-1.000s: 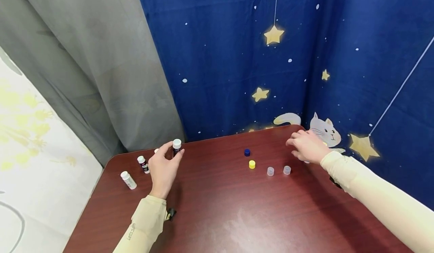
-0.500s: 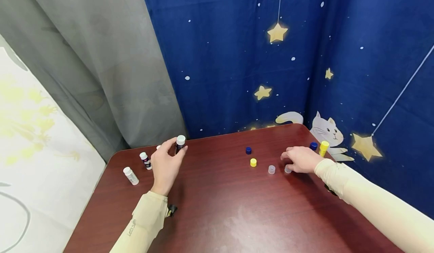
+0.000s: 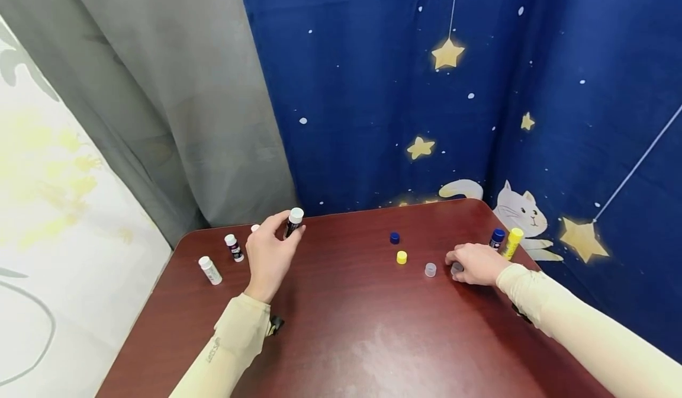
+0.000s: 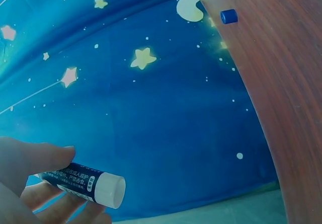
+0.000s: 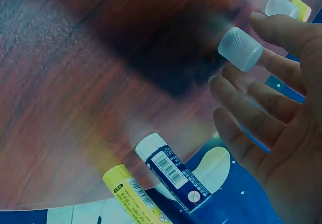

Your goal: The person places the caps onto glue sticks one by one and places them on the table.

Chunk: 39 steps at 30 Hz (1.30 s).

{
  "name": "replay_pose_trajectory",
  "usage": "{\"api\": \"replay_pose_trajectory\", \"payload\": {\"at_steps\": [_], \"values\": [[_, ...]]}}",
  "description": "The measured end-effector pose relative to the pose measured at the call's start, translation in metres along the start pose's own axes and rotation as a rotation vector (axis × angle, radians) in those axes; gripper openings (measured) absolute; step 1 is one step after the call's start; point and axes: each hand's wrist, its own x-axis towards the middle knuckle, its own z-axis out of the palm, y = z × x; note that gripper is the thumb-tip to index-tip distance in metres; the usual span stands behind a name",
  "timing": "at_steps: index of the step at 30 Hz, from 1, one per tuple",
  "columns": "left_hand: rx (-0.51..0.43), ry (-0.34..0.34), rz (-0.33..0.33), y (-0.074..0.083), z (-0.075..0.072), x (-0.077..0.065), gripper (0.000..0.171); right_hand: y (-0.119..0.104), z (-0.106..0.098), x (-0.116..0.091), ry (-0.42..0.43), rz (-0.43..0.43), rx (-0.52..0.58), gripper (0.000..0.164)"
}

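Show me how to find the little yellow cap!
Start at the red-brown table, then look between the left hand and right hand. The yellow cap is between the blue cap and a clear cap. Unlike both, it's bright yellow; the yellow tube near the right hand is taller.

Yellow stars on deep blue: what a curtain [image 3: 367, 90] we've got!
We see a reddish-brown, dark-grained table [image 3: 351, 339], cream sleeves [image 3: 234, 333], a white-topped navy tube [image 4: 75, 180] with white lettering, one blue cap [image 3: 395, 238], one yellow cap [image 3: 402, 257], a translucent whitish cap [image 5: 240, 49], and now we catch the grey drape [image 3: 202, 78].
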Motion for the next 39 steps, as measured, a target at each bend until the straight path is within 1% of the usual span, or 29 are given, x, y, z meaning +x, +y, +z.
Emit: {"api": "replay_pose_trajectory", "payload": {"at_steps": [3,6,11,17,26,32,35,39], "values": [[0.0,-0.011,0.007,0.003,0.001,0.001,0.032,0.0,0.004,-0.003,0.006,-0.003,0.001,0.025],[0.01,-0.008,0.015,0.006,0.001,0.0,0.032,-0.001,0.006,-0.003,0.015,-0.02,-0.006,0.022],[0.037,-0.008,0.029,0.009,-0.001,0.0,0.037,-0.001,0.006,-0.001,0.025,-0.019,-0.013,0.02],[0.035,-0.013,0.035,0.01,-0.003,0.001,0.042,-0.001,0.003,0.0,0.053,-0.014,-0.007,0.015],[0.046,-0.027,-0.012,0.011,-0.008,-0.001,0.035,-0.003,-0.011,0.012,0.117,0.0,0.028,0.013],[0.057,-0.019,0.007,0.011,-0.008,-0.001,0.033,-0.007,-0.023,0.026,0.175,0.014,0.06,0.012],[0.057,-0.018,0.021,0.012,-0.007,-0.001,0.032,-0.011,-0.03,0.033,0.208,0.009,0.067,0.014],[0.055,-0.01,0.031,0.012,-0.006,0.0,0.032,-0.016,-0.038,0.042,0.229,0.025,0.086,0.017]]}}
